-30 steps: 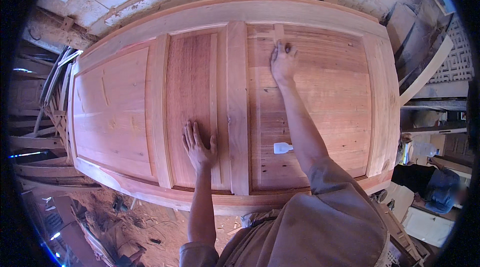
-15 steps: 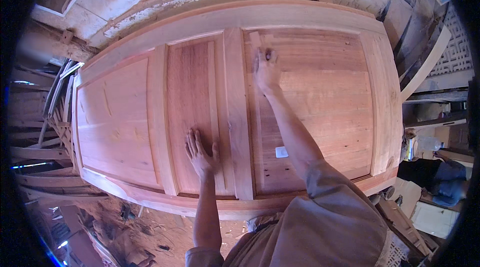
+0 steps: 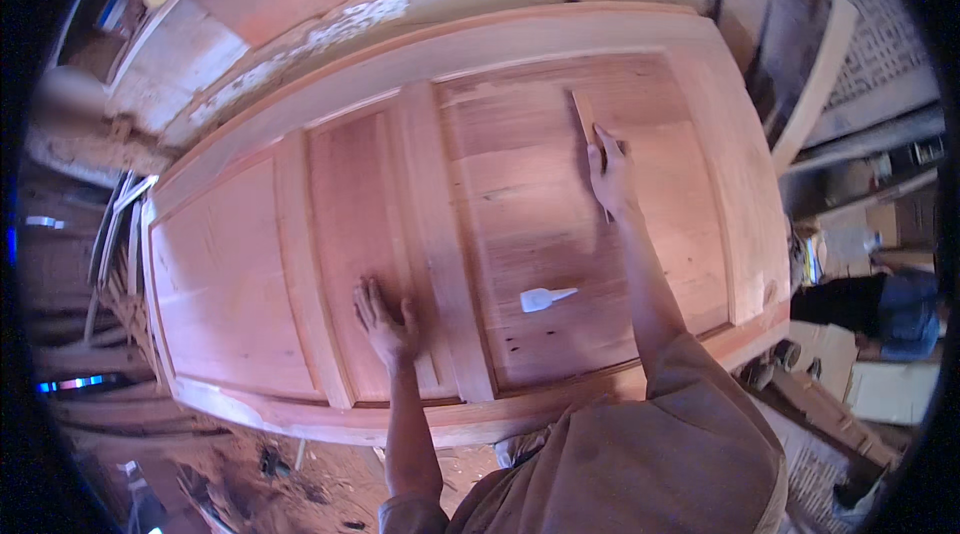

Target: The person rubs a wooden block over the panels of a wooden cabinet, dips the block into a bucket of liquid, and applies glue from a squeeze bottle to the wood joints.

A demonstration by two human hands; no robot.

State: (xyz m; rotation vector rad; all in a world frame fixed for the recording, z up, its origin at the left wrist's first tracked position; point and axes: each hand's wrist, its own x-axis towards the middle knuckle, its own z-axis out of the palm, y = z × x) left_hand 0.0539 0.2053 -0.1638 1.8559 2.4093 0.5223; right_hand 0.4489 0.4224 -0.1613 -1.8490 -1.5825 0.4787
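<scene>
Right hand [image 3: 610,174] at upper right of frame is clenched on a sanding block [image 3: 583,117], long axis running up-frame along the door [image 3: 520,204] panel grain; left hand [image 3: 385,319], lower centre, lies flat and open on the adjoining panel, holding nothing.

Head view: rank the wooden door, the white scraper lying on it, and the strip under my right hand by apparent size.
1. wooden door
2. strip, partly hidden under the right hand
3. white scraper, looking close to the strip, so unsure.
</scene>
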